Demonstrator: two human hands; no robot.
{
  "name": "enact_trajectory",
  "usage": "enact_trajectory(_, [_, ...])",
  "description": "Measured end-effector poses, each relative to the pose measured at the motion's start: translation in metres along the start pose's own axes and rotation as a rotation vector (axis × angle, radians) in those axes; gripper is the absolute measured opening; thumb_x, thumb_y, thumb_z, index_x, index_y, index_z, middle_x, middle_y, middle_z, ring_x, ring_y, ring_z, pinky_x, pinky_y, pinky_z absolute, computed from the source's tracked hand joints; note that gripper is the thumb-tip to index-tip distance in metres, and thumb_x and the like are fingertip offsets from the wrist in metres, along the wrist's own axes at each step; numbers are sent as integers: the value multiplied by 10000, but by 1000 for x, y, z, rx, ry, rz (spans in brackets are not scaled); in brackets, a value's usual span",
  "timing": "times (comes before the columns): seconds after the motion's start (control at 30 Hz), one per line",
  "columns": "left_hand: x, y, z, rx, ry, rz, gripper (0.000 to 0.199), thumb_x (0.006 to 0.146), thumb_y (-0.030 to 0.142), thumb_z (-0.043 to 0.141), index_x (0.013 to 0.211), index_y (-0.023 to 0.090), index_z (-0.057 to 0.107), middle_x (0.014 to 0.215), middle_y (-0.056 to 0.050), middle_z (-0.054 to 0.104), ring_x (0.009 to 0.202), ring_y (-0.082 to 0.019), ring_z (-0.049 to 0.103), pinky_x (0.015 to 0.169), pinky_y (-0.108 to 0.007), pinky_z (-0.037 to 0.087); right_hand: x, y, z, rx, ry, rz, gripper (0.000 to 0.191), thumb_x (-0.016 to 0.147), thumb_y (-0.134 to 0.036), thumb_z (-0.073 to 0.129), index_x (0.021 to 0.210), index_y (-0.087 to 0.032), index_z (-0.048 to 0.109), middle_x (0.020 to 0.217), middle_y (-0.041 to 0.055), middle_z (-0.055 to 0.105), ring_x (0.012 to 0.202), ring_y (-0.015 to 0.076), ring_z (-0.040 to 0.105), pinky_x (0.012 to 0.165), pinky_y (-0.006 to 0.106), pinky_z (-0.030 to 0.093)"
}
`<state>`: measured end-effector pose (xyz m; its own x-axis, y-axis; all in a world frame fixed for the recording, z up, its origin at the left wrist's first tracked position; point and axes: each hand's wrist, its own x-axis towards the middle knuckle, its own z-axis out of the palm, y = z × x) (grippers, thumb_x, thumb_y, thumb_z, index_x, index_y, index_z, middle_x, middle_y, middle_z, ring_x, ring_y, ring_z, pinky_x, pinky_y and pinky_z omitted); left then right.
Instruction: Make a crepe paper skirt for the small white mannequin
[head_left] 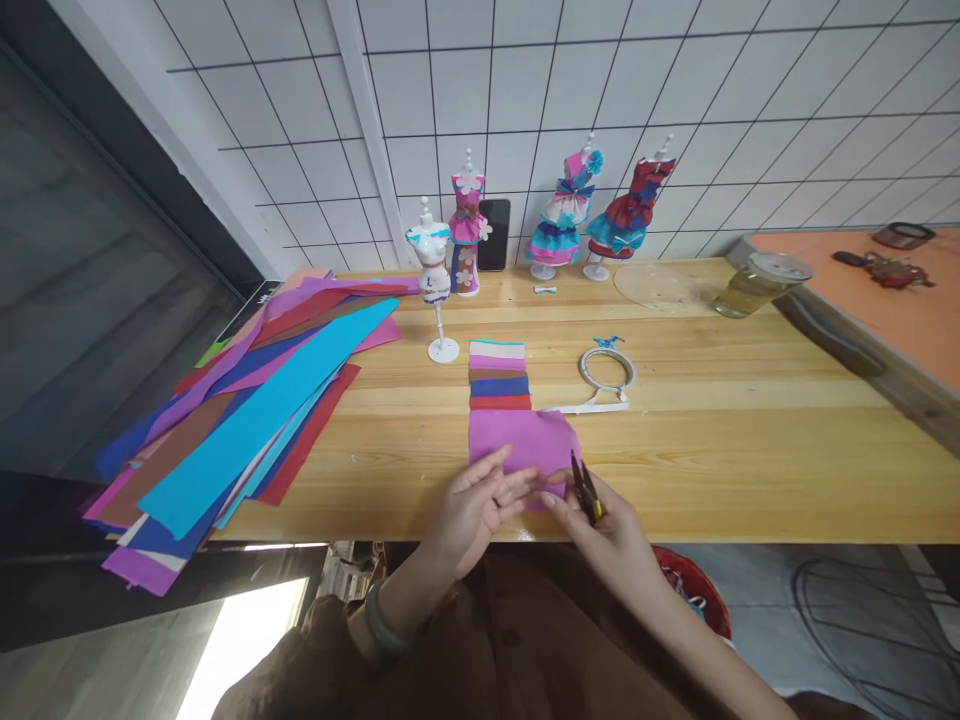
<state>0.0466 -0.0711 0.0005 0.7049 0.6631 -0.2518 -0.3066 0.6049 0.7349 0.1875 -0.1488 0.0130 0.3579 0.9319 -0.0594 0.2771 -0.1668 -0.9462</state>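
Observation:
Over the table's front edge, my left hand (476, 505) is turned palm up with its fingers apart, and no object shows in it. My right hand (611, 525) grips small dark thread snips (583, 488) with a yellow part, blades pointing up and away. Its thumb and a fingertip come near my left fingertips; whether anything thin lies between them I cannot make out. Beneath both hands lies a purple piece of fabric (525, 435). Just beyond it is a row of overlapping fabric strips (499, 387) in red, blue, brown, purple and white.
Long coloured fabric strips (262, 410) pile up at left. A bare white mini mannequin (433, 270) stands before several dressed ones and a phone (495, 235). Right of the strips lies a tape roll (607, 369), its end pulled out. A lidded cup (761, 285) stands farther right.

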Motion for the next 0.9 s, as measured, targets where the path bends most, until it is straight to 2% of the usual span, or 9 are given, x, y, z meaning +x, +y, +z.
enact_trajectory(0.07, [-1,0,2,-26,-32,-25,593,870,308,430,1387,168,176,1210,-175,545,1151,-225,493,963,-439,378,5,-9,5,-30,-55,-69,223,778,-385,562,889,-194,595,570,-31,382,536,120,365,520,243,346])
enact_trajectory(0.13, [-1,-2,2,17,-48,-12,683,838,373,489,1395,200,133,1216,-165,538,1152,-231,490,961,-434,377,7,-15,10,40,-142,-66,241,781,-399,555,900,-196,608,573,-24,409,537,124,374,520,247,354])
enact_trajectory(0.2, [-2,-3,2,77,-58,24,792,774,442,563,1394,202,133,1219,-169,528,1129,-243,504,958,-429,377,7,-18,15,191,-246,22,271,792,-428,538,896,-187,608,533,-39,384,479,102,339,460,230,317])
enact_trajectory(0.27, [-2,-3,1,119,-79,50,874,720,481,607,1395,205,127,1242,-179,501,1111,-250,513,947,-420,383,5,-17,18,375,-332,144,307,798,-458,527,866,-167,600,467,-77,286,401,66,235,390,207,224])
enact_trajectory(0.4, [1,-3,0,152,-145,30,960,642,511,656,1394,226,131,1250,-184,483,1094,-266,519,888,-399,423,2,-13,23,695,-389,293,305,781,-447,575,814,-144,573,450,-114,179,380,34,129,370,191,141])
enact_trajectory(0.57, [10,-5,5,239,-130,169,997,599,546,660,1391,248,131,1260,-171,452,1097,-261,505,882,-374,429,5,-20,29,900,-356,429,287,749,-434,627,779,-165,532,449,-129,153,385,25,86,361,171,112])
enact_trajectory(0.67, [16,-5,6,373,-81,295,974,627,532,643,1393,266,104,1242,-154,455,1071,-229,513,903,-371,420,8,-22,34,900,-232,390,343,716,-467,645,681,-181,459,455,-122,169,387,28,106,362,173,133])
enact_trajectory(0.8, [24,2,-2,658,-35,466,906,650,515,629,1383,242,173,1197,-141,494,1031,-213,523,920,-392,408,11,-12,32,655,-88,236,402,756,-496,582,596,-189,378,466,-90,244,402,45,204,387,194,189])
enact_trajectory(0.9, [33,16,-14,940,-39,488,742,715,452,610,1349,233,291,1175,-121,538,1036,-218,521,930,-412,394,15,-3,17,363,10,150,377,779,-506,536,616,-184,428,503,-55,325,445,73,288,419,215,239])
